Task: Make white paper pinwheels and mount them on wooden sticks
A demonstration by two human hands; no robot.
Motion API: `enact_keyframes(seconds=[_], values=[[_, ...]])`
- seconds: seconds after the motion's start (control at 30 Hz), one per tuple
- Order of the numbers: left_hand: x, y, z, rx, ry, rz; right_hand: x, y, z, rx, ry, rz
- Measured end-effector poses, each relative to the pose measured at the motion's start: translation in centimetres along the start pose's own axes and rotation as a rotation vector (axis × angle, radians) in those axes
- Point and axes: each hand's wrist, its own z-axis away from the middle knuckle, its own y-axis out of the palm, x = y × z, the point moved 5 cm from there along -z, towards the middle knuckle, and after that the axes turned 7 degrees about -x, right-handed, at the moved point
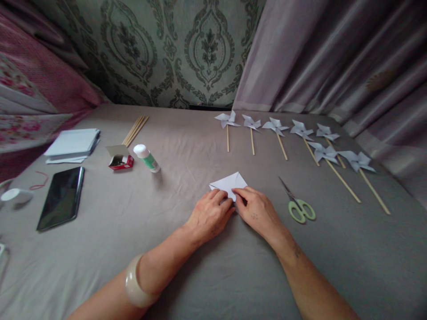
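Observation:
A small white sheet of paper with cut or crease lines running in from its corners lies at the middle of the cloth. My left hand has its curled fingers on the paper's near left edge. From the other side, my right hand pinches the paper's near part between thumb and forefinger. The paper's near corner is hidden by my fingers. To the right of my right hand lie scissors with pale green handles, their blades pointing away.
Several paper pinwheels on sticks lie at the back right. To the left are a glue stick, an opened red box, wooden sticks, a paper stack, a phone and a white cap. Curtains hang at the right.

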Motion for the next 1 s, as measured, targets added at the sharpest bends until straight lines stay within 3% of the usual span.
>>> enact_keyframes(seconds=[0.4, 1.0], values=[[-0.3, -0.6, 0.1, -0.075, -0.001, -0.058, 1.0, -0.6, -0.4, 0.08, -0.043, 0.19], [-1.1, -0.6, 0.1, -0.016, 0.055, -0.199, 0.3, -0.2, -1.3, 0.045, 0.05, 0.045]])
